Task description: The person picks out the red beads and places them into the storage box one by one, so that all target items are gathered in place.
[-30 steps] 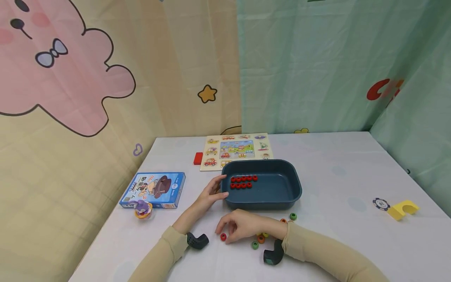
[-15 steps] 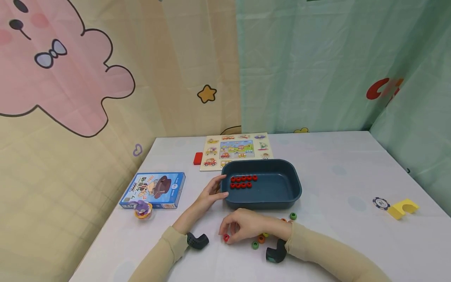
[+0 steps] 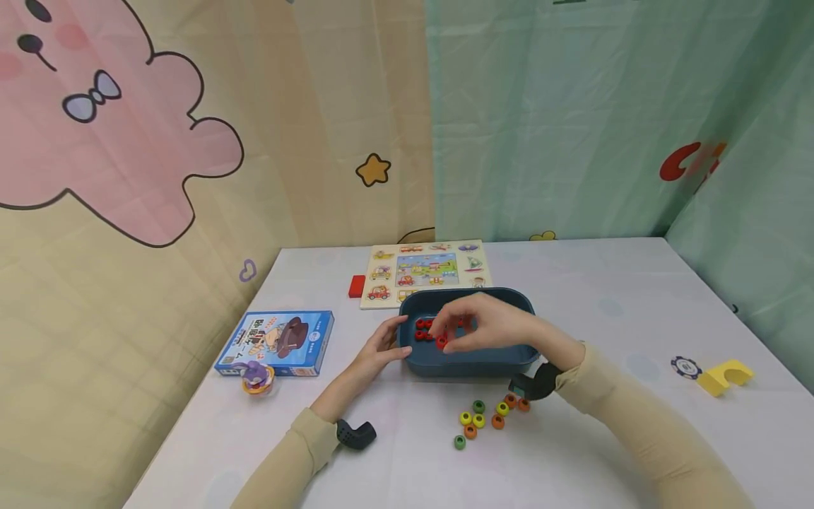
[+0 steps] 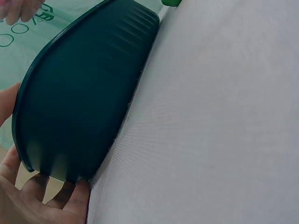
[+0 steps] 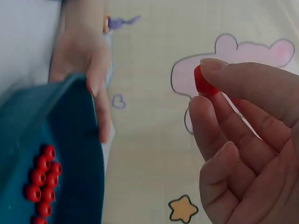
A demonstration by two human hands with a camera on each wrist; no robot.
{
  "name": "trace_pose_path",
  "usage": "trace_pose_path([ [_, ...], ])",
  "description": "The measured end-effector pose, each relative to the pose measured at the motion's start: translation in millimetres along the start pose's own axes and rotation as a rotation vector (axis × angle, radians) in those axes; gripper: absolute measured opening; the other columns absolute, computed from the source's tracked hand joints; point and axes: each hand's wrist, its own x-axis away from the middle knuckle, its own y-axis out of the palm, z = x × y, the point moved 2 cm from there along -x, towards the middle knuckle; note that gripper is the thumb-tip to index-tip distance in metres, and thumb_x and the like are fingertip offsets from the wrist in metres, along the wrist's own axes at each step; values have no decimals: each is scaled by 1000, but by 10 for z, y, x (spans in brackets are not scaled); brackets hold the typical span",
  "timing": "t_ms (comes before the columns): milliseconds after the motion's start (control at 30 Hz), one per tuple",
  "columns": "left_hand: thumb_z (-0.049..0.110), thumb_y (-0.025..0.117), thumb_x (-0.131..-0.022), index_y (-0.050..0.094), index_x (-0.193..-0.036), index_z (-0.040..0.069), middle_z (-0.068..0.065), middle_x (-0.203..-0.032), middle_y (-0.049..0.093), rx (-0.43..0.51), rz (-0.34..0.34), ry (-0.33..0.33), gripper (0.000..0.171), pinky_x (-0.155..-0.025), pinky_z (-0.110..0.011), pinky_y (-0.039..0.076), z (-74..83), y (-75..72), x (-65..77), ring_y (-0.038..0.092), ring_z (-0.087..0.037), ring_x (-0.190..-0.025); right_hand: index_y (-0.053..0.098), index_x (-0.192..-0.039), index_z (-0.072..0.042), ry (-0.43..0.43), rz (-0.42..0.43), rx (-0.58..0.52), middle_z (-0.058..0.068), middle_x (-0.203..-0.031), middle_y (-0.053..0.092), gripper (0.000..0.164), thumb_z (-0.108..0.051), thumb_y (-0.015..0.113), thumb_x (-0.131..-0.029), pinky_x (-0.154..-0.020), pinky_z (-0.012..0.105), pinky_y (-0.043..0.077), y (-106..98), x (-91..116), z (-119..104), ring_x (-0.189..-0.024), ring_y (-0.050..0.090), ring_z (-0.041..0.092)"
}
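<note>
Thumb and fingers of my right hand pinch a red bead above the dark blue tray. Inside the tray, other red beads stand in rows at its left; the hand partly covers them in the head view. My left hand rests against the tray's left end, its fingers fairly straight along the outer wall and its thumb at the rim. In front of the tray, several green, yellow and orange beads lie loose on the white table.
Behind the tray lies a picture puzzle board with a red block beside it. A blue box and a purple toy are at the left. A yellow arch block and a round chip lie at the right.
My right hand has picked up the red bead from the table and carried it up and right, over the tray. The loose beads under its wrist are now uncovered. The left hand stays put.
</note>
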Motion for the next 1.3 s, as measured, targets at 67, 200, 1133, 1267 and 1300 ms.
trace_pose_path([
  [67,17,63,-82,34,-135,20,-3,-144,25,10,-6,8,60,-105,-41,19,1,-1,5,20,-21,-132,63,-102,-17,40,31,-2,-8,-89,61,25,-27,68,-79,-57,29,47,-149,-33,98,-73,57,10],
  [200,18,64,-82,36,-134,24,1,-143,27,8,12,-14,59,-105,-38,21,-8,-6,12,22,-17,-130,63,-103,-13,135,60,-21,-3,-90,63,28,-24,69,-78,-63,31,49,-346,-116,385,-75,59,13],
  [1133,9,55,-87,26,-139,12,-3,-146,20,-33,-37,-39,60,-105,-35,19,249,70,105,17,-20,-133,64,-99,-4,392,-156,-158,5,-89,66,27,-4,71,-73,-69,29,51,-16,-185,1428,-80,62,16],
  [1267,8,54,-87,26,-139,12,-3,-146,20,-34,-39,-40,60,-105,-36,19,256,70,100,16,-20,-133,65,-97,-6,399,-165,-113,2,-89,66,26,-5,72,-72,-70,29,50,-2,-189,1423,-81,62,13],
  [1300,9,54,-87,26,-139,12,-3,-146,20,-33,-40,-41,60,-105,-36,19,260,69,99,17,-20,-132,65,-96,-7,397,-166,-98,2,-88,66,26,-6,72,-72,-70,29,50,1,-190,1427,-80,61,13],
])
